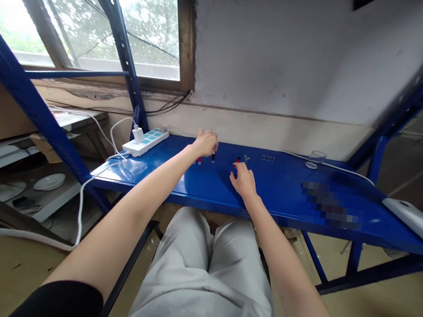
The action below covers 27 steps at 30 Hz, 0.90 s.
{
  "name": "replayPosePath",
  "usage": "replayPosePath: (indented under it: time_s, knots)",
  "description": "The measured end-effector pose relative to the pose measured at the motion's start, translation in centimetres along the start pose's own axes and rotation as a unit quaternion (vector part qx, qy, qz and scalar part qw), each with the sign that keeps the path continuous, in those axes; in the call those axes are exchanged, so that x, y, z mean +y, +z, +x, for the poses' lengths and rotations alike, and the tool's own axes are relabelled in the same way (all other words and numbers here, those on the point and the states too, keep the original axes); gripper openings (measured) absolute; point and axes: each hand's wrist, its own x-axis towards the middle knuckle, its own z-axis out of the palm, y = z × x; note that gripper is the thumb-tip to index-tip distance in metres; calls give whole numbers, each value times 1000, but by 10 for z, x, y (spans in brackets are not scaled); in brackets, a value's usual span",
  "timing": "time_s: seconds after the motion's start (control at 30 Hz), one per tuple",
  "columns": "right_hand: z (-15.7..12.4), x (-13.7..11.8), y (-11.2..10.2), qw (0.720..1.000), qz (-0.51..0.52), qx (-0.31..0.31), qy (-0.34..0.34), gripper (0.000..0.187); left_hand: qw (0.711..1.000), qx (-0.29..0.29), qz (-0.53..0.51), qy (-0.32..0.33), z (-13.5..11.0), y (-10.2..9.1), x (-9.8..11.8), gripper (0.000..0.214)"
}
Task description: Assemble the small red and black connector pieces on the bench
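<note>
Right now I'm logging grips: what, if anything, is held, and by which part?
Left hand: at the top of a small black item, grip unclear. Right hand: near a small red item, hold unclear.

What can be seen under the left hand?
Around the left hand, blue tabletop shows, with a small black piece at the fingertips and a small red one by the wrist. Anything beneath the palm is covered.

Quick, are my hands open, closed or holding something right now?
Left hand: at a black piece; grip cannot be told.
Right hand: open, near a red piece.
</note>
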Motion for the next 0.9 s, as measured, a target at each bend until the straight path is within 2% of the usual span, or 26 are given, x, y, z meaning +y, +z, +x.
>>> replayPosePath:
  time_s: [0.1,0.27,0.73,0.9]
  knots:
    - [1,1,1,1000,4,-1,-5,33,999,-23,15,-22,-3,10,-5,12]
    - [1,2,1,1000,7,-7,-2,32,999,-11,14,-39,-8,21,-6,18]
    - [2,3,3,1000,7,-6,-1,29,997,5,7,-73,-11,33,-20,20]
    - [1,2,2,1000,9,-9,1,29,997,-20,-3,-81,-9,33,-24,19]
